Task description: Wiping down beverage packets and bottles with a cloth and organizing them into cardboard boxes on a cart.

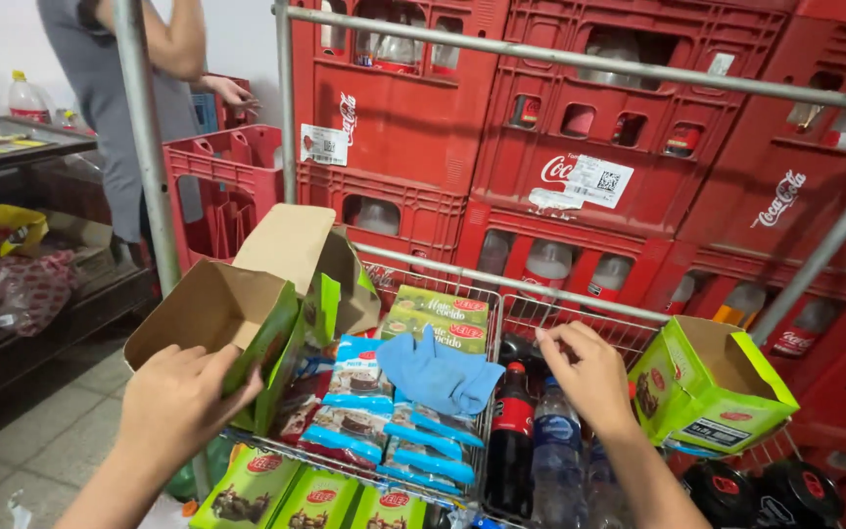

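I see my left hand (180, 400) in the lower left of the frame, gripping an open green cardboard box (215, 315) by its near flap. The box lies tilted, its long axis running from lower left up toward the middle of the frame, with its open brown inside facing up and left and its loose flaps standing up toward the top. My left forearm comes in from the bottom edge and slants up to the right; the fingers are curled over the green flap edge, closed on it.

My right hand (589, 377) sits right of centre, the forearm rising from the bottom edge and leaning slightly left. Its fingers are bent and loosely spread over the wire basket (540, 315), fingertips at the rim above a dark soda bottle (512, 431) and a water bottle (557, 441); I cannot tell whether they clasp anything.

A blue cloth (438, 372) lies in the basket over blue-and-white packets (356, 392). A second green box (707, 387) stands open at the right edge of the basket. Red bottle crates (580, 147) fill the background, and another person (115, 88) stands in the upper left.
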